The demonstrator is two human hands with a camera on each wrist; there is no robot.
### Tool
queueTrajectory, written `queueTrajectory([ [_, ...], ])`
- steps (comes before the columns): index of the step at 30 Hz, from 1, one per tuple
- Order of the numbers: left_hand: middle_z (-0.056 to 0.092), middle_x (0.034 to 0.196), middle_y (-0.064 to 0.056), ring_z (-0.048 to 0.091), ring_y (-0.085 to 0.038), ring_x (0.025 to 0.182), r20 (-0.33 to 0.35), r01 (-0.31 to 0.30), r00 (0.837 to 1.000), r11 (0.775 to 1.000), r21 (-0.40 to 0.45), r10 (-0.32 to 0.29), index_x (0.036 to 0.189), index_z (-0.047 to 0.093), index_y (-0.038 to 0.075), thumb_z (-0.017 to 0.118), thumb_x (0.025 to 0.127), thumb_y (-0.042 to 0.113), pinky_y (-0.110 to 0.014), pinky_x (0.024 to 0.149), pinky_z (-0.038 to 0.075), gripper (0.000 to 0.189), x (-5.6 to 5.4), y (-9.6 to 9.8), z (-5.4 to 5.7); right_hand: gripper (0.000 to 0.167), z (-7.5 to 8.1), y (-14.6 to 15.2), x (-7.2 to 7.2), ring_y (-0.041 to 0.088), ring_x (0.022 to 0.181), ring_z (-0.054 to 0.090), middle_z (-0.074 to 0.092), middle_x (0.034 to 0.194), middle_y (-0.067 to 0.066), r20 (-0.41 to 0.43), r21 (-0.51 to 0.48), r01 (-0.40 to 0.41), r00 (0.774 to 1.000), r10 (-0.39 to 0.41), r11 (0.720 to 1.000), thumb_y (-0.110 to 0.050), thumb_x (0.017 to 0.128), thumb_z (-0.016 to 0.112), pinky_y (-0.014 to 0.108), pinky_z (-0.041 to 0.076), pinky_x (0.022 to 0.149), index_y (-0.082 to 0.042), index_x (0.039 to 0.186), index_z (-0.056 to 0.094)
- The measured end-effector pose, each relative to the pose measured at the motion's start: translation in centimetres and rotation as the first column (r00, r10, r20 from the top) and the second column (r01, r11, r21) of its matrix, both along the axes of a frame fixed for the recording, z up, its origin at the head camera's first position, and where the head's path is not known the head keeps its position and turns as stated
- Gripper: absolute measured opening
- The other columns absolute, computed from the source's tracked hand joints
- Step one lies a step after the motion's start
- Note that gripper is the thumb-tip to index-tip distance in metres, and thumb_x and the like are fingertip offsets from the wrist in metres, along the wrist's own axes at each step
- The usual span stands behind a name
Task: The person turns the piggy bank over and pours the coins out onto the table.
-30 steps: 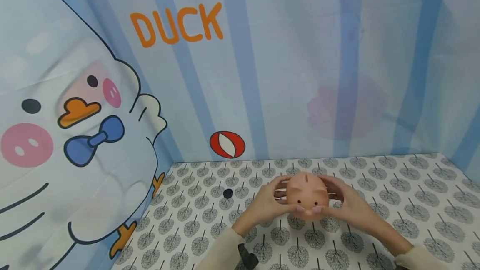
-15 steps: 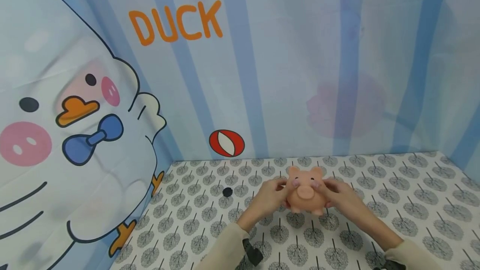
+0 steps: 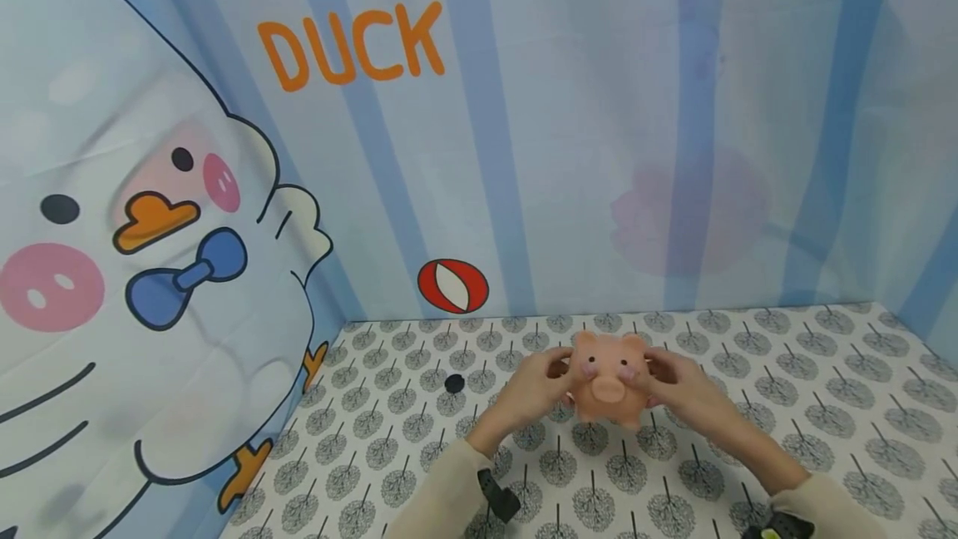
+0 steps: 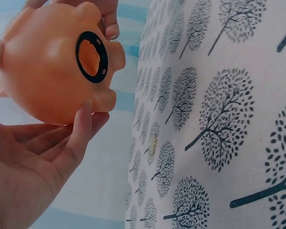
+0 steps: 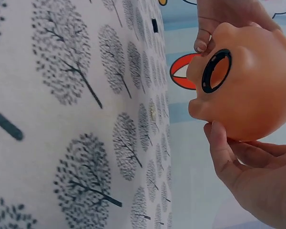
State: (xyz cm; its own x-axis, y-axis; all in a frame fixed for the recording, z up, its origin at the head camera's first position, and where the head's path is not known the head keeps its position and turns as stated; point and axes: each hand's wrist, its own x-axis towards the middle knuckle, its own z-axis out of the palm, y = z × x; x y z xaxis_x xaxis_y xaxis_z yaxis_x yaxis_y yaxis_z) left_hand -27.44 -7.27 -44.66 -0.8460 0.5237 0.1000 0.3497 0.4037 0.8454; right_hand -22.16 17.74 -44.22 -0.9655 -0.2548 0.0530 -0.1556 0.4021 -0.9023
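A peach-coloured piggy bank [image 3: 609, 381] is held up off the table between both hands, its snout toward the head camera. My left hand [image 3: 533, 389] grips its left side and my right hand [image 3: 687, 393] its right side, thumbs near the face. Both wrist views show the underside of the piggy bank [image 4: 43, 71], where a black-rimmed round hole [image 4: 91, 57] is uncovered between the feet. In the right wrist view the fingers [image 5: 224, 152] curl round its body. A small black round plug [image 3: 454, 383] lies on the cloth, left of the hands.
The table is covered with a white cloth [image 3: 404, 456] printed with grey trees. Behind it hangs a blue striped curtain [image 3: 599, 106] with a large white duck [image 3: 150, 339] at the left. Dark straps [image 3: 497, 496] circle the wrists.
The piggy bank has tipped from slot side toward the head camera to face forward, then risen and tilted slightly. Both hands have turned with it. The black plug has stayed in place.
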Motion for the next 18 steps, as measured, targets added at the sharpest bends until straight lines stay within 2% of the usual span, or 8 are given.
queueTrajectory([
  [2, 0.074, 0.131, -0.015, 0.076, -0.026, 0.11, -0.005, -0.005, 1.0, 1.0, 0.003, 0.005, 0.152, 0.055, 0.01, 0.062, 0.105, 0.047, -0.028, 0.084, 0.065, 0.06, -0.1, -0.1, 0.1, 0.072, 0.2, 0.1, 0.1, 0.041, 0.129, 0.065, 0.057, 0.15, 0.029, -0.032, 0.016, 0.001, 0.999, 0.0, 1.0, -0.039, 0.107, 0.06, 0.05, 0.063, 0.098, 0.0, 0.161, 0.036],
  [4, 0.072, 0.136, -0.015, 0.074, -0.025, 0.116, -0.003, -0.003, 1.0, 1.0, 0.004, 0.003, 0.154, 0.053, 0.012, 0.066, 0.104, 0.042, -0.025, 0.088, 0.064, 0.06, -0.1, -0.2, 0.2, 0.072, 0.4, 0.2, 0.2, 0.046, 0.133, 0.061, 0.054, 0.152, 0.03, -0.069, 0.036, -0.002, 0.998, 0.004, 0.999, -0.037, 0.106, 0.063, 0.055, 0.061, 0.1, -0.001, 0.161, 0.036],
  [7, 0.07, 0.14, -0.011, 0.073, -0.02, 0.119, 0.001, 0.001, 1.0, 1.0, 0.005, -0.001, 0.157, 0.051, 0.017, 0.071, 0.1, 0.045, -0.022, 0.093, 0.061, 0.067, 0.0, -0.5, 0.5, 0.072, 0.3, 0.4, 0.2, 0.048, 0.132, 0.061, 0.053, 0.154, 0.029, -0.115, 0.03, -0.011, 0.993, 0.014, 0.999, -0.033, 0.104, 0.067, 0.055, 0.062, 0.1, -0.002, 0.161, 0.038],
  [11, 0.065, 0.146, -0.006, 0.069, -0.015, 0.124, 0.022, 0.02, 1.0, 0.999, 0.039, -0.02, 0.159, 0.046, 0.025, 0.078, 0.094, 0.046, -0.023, 0.097, 0.061, 0.076, 0.1, -0.7, 0.8, 0.082, 0.2, 0.6, 0.1, 0.051, 0.134, 0.059, 0.045, 0.159, 0.032, -0.132, -0.007, -0.043, 0.99, 0.042, 0.999, -0.029, 0.1, 0.073, 0.049, 0.064, 0.099, 0.0, 0.164, 0.03],
  [15, 0.059, 0.154, -0.006, 0.067, -0.02, 0.13, 0.05, 0.037, 0.998, 0.996, 0.079, -0.041, 0.162, 0.042, 0.026, 0.086, 0.089, 0.037, -0.023, 0.098, 0.061, 0.085, 0.2, -1.0, 0.8, 0.093, 0.2, 0.6, 0.2, 0.055, 0.135, 0.056, 0.037, 0.163, 0.035, -0.172, -0.008, -0.072, 0.983, 0.069, 0.997, -0.027, 0.096, 0.079, 0.049, 0.064, 0.097, 0.002, 0.165, 0.024],
  [18, 0.053, 0.16, -0.006, 0.065, -0.026, 0.134, 0.046, 0.057, 0.997, 0.994, 0.096, -0.061, 0.165, 0.035, 0.024, 0.089, 0.086, 0.028, -0.023, 0.098, 0.061, 0.096, 0.3, -1.1, 0.7, 0.1, 0.0, 0.5, 0.4, 0.056, 0.136, 0.055, 0.036, 0.165, 0.03, -0.217, 0.017, -0.06, 0.974, 0.063, 0.998, -0.031, 0.09, 0.085, 0.056, 0.063, 0.098, -0.003, 0.166, 0.026],
])
